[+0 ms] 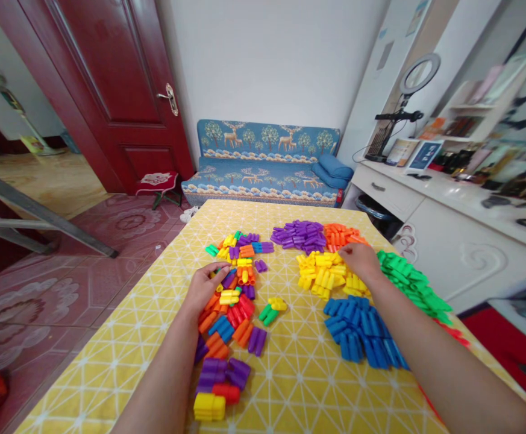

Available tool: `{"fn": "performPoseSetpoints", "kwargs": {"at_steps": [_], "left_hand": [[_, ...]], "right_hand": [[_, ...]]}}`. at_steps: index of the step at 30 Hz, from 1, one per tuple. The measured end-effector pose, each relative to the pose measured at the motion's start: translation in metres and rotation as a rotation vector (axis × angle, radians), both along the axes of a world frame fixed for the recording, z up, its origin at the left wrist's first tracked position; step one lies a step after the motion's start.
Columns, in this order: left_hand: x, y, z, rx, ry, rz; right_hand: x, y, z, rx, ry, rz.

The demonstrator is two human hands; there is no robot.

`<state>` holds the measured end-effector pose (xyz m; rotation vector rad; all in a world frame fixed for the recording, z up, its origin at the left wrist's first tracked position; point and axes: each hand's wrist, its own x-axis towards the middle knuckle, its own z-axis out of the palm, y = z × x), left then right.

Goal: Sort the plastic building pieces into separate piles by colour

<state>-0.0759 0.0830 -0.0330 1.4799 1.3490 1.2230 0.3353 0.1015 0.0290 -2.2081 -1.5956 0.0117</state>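
Observation:
My left hand (206, 287) reaches into a mixed heap of coloured plastic building blocks (236, 310) on the left. Its fingers curl with the thumb close by, touching the heap; whatever they grip is hidden. My right hand (361, 260) hovers at the edge between the yellow blocks (323, 274) and the orange blocks (339, 235). Those fingers are pinched together, and anything between them is too small to tell. Purple blocks (299, 235) lie beyond, green blocks (410, 283) to the right, and blue blocks (360, 331) below the right forearm. A green-and-yellow pair (272, 310) sits between both sides.
The table (299, 374) wears a yellow patterned cloth. Red blocks (453, 333) lie partly behind my right forearm. A blue patterned sofa (267, 172) stands beyond the table, a small stool (158, 184) near the red door (109, 78), and a white dresser (461, 223) on the right.

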Motion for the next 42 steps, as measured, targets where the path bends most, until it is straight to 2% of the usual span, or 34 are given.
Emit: {"fn": "performPoseSetpoints", "kwargs": {"at_steps": [3, 6, 8, 10, 12, 15, 19, 24, 29, 36, 42], "left_hand": [[0.0, 0.0, -0.001, -0.005, -0.003, 0.001], [0.001, -0.001, 0.0, -0.017, -0.019, 0.001], [0.001, -0.001, 0.001, -0.021, -0.021, -0.001], [0.001, -0.002, 0.002, -0.018, -0.018, -0.002], [0.002, -0.003, 0.003, -0.005, -0.018, -0.002], [0.002, -0.003, 0.005, 0.012, -0.026, 0.005], [0.003, -0.002, 0.005, 0.002, -0.035, 0.006], [0.002, -0.002, 0.002, 0.004, -0.033, 0.01], [0.003, -0.004, 0.005, -0.003, -0.054, 0.011], [0.004, -0.004, 0.008, -0.011, -0.043, 0.015], [0.003, -0.004, 0.006, -0.021, -0.043, 0.006]], "right_hand": [[-0.008, -0.006, 0.005, -0.002, -0.056, -0.028], [-0.028, -0.017, 0.013, 0.088, -0.072, -0.001], [-0.051, -0.03, 0.016, 0.144, -0.003, 0.098], [-0.078, -0.048, 0.014, 0.111, 0.098, 0.266], [-0.107, -0.067, 0.007, -0.003, 0.156, 0.446], [-0.144, -0.091, -0.011, -0.142, 0.169, 0.612], [-0.174, -0.105, -0.034, -0.097, 0.268, 0.664], [-0.189, -0.107, -0.05, 0.044, 0.482, 0.585], [-0.196, -0.114, -0.051, 0.119, 0.597, 0.623], [-0.196, -0.118, -0.045, 0.057, 0.554, 0.674], [-0.196, -0.117, -0.046, 0.068, 0.53, 0.681]]}}
